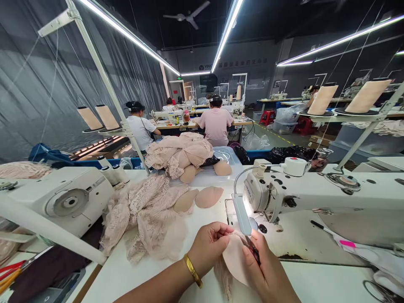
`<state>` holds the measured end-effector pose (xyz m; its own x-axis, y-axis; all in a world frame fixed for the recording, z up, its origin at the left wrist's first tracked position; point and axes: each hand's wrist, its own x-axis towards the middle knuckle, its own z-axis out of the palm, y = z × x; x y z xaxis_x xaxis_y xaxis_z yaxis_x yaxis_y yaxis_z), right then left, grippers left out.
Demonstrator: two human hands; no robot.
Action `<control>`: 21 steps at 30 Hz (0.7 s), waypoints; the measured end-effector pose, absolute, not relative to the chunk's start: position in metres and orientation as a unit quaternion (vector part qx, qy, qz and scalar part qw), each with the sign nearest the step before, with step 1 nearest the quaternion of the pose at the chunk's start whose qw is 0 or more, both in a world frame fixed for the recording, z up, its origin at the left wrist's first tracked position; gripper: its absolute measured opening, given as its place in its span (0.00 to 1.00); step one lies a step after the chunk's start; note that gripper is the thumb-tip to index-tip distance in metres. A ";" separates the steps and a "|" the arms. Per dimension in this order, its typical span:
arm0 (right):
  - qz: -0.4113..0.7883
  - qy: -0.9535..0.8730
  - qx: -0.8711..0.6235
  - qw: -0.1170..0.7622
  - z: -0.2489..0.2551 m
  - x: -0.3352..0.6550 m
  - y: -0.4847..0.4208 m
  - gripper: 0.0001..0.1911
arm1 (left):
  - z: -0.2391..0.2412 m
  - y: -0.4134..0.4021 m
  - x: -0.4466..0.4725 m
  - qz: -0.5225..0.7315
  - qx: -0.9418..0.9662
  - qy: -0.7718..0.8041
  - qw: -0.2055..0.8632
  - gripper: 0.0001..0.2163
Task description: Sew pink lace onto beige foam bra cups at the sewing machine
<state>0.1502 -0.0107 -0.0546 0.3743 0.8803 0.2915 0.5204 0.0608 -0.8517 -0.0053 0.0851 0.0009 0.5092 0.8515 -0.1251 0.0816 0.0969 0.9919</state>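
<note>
Near the front of the white table, my left hand (212, 246) pinches the upper edge of a beige bra cup (235, 257) between thumb and fingers. My right hand (267, 267) is closed around small dark thread snips (253, 251), whose blades point toward that edge. Its thumb lies against the cup's right side. Some lace fabric (223, 280) hangs below the cup. Left of my hands lies a heap of beige lace (148, 219), with a loose cup (208, 197) beside it. Part of the snips is hidden by my fingers.
A sewing machine (280, 189) with a lit lamp (242, 214) stands just beyond my right hand. Another machine (75, 202) is at left. Behind the lace, a plastic bin (232, 158) carries piled cups (179, 152). A pen (317, 225) lies at right. Co-workers (216, 122) sit ahead.
</note>
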 end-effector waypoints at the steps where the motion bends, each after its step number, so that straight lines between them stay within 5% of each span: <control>1: 0.158 -0.548 -0.662 0.486 -0.058 0.150 -0.010 0.18 | 0.002 0.085 -0.005 0.305 0.594 0.393 0.632 0.14; 21: 0.130 -0.639 -0.607 0.455 -0.049 0.154 -0.007 0.16 | 0.000 0.085 -0.005 0.293 0.578 0.366 0.667 0.12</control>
<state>0.1542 -0.0075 -0.0494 0.1497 0.8932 0.4241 0.6573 0.2305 -0.7175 -0.0048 0.0848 0.0002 0.5601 0.8149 -0.1493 0.0319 0.1588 0.9868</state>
